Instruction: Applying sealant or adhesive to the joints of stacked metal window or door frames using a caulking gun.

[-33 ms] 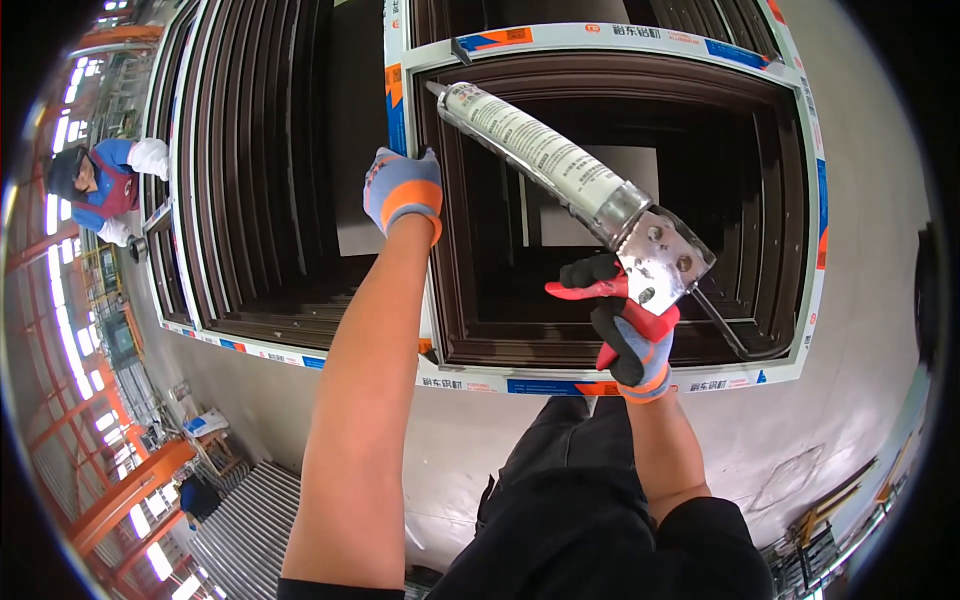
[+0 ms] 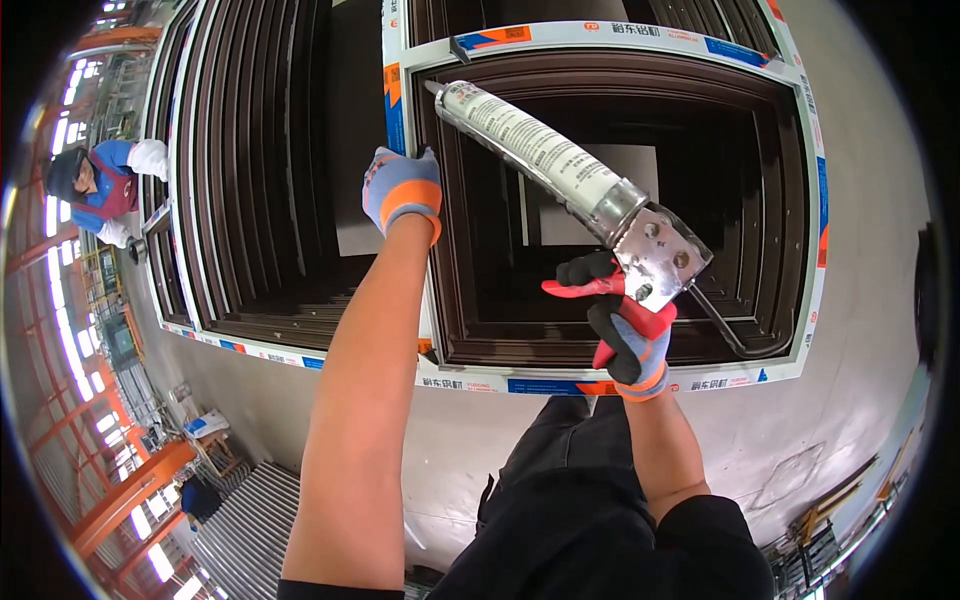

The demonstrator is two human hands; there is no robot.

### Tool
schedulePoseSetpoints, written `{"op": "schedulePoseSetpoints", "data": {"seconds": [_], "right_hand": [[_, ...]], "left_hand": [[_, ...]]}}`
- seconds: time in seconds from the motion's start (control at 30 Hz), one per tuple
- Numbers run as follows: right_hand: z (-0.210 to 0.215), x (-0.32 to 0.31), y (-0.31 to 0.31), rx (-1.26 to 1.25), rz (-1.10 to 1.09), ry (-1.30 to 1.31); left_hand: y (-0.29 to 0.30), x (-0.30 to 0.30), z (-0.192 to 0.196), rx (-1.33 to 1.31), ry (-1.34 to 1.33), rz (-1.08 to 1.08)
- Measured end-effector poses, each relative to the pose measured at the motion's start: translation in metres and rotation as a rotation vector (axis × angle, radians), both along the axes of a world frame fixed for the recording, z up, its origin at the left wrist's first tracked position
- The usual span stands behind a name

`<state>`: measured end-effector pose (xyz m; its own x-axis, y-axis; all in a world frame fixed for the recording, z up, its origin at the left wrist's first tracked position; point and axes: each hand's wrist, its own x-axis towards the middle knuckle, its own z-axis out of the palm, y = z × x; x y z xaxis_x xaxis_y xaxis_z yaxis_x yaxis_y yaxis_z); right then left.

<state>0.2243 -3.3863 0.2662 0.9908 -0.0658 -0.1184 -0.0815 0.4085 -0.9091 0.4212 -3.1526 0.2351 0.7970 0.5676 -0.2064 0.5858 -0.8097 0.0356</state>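
- The person's dark trousers (image 2: 590, 500) fill the lower middle of the view, with both bare forearms rising from there.
- The right hand (image 2: 625, 325), in a grey and black glove with an orange cuff, is clamped on the red handle and trigger of a caulking gun (image 2: 640, 255).
- The gun's metal frame sits just above that hand; its pull rod (image 2: 735, 335) hooks out to the lower right.
- A long white sealant cartridge (image 2: 540, 150) lies in the gun, slanting up and left, and its nozzle tip (image 2: 432, 88) sits close to the upper left inner corner of the dark brown window frame (image 2: 790, 200).
- The left hand (image 2: 402, 188), gloved in grey and orange, lies flat with fingers together on that frame's left side, just left of the cartridge.
- The frame's outer edges carry white protective tape (image 2: 600, 38) with blue and orange patches.
- A second stack of brown frames (image 2: 250, 180) stands to the left.
- Far left, another person in a blue top (image 2: 105, 185) works beside that stack.
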Motion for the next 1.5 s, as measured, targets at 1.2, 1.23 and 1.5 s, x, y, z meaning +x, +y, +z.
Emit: {"op": "schedulePoseSetpoints", "data": {"seconds": [1.2,1.23,1.5], "right_hand": [[-0.013,0.008,0.013,-0.033,0.001,0.034],[-0.013,0.009,0.014,0.020,-0.045,-0.016],[-0.016,0.013,0.016,-0.054,-0.011,-0.018]], "left_hand": [[0.003,0.001,-0.009,0.030,-0.050,-0.011],[0.004,0.001,-0.009,0.027,-0.043,-0.012],[-0.001,0.000,-0.001,0.005,0.016,-0.007]]}}
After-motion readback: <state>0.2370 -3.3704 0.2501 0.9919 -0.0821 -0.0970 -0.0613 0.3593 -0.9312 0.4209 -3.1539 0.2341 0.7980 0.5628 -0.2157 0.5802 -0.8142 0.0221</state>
